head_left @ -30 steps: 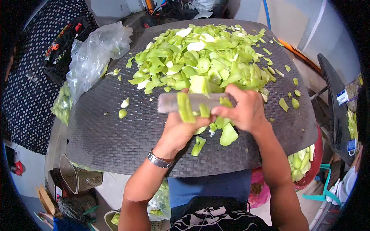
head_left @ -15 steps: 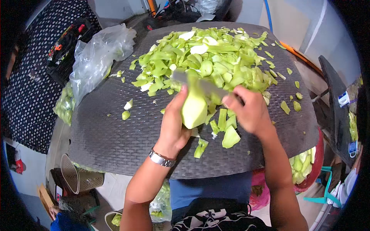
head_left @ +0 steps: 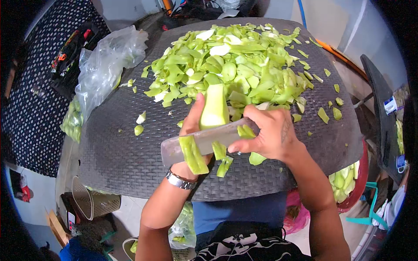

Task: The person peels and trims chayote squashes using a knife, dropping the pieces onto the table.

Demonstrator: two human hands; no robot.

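A pale green, mostly peeled fruit (head_left: 215, 108) stands tilted in my left hand (head_left: 191, 124), whose fingers wrap round its left side. I cannot make out its exact kind. My right hand (head_left: 272, 135) is closed on a knife (head_left: 176, 150) with a broad, blunt-ended blade; the handle is hidden in the fist. The blade lies across the lower end of the fruit, above my left wrist. A long strip of green peel (head_left: 193, 155) clings to the blade, with smaller bits nearer the handle. Behind the fruit spreads a large heap of green peelings (head_left: 244, 65).
The dark woven-pattern table (head_left: 117, 152) carries the heap and scattered peel bits. A clear plastic bag (head_left: 106, 65) lies at its left edge. Below on the right, a red basin (head_left: 359, 185) holds pale green pieces. A perforated basket (head_left: 93, 202) stands on the floor at left.
The knife has come down from the fruit's top to its lower end, with peel now stuck on the blade. My right hand has moved slightly down and left.
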